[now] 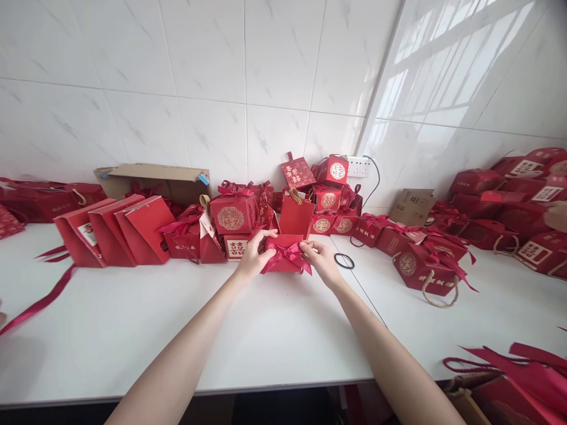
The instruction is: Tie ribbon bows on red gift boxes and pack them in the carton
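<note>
While both arms reach forward over the white table point(133, 330), I see the left hand point(252, 255) and the right hand point(319, 260) closed in on a small red gift box point(283, 251) that sits on the table just in front of the heap of finished boxes. The left hand cups the box's left side, fingers curled over its top edge. The right hand pinches one end of the dark red ribbon bow point(289, 255) on the front of the box, thumb and fingers pressed together on the satin. Behind the box, its open flap with a tan handle point(296, 196) stands upright.

Just right of the right hand lies a black hair tie point(344, 261), flat on the table and apart from the box. To the left stand three plain red paper bags point(113, 230) leaning in a row, with an open cardboard carton point(155, 180) behind them against the tiled wall. A loose red ribbon point(39, 302) trails across the table's left end. Another person's hand point(557, 215) shows at the far right edge among more red boxes.
</note>
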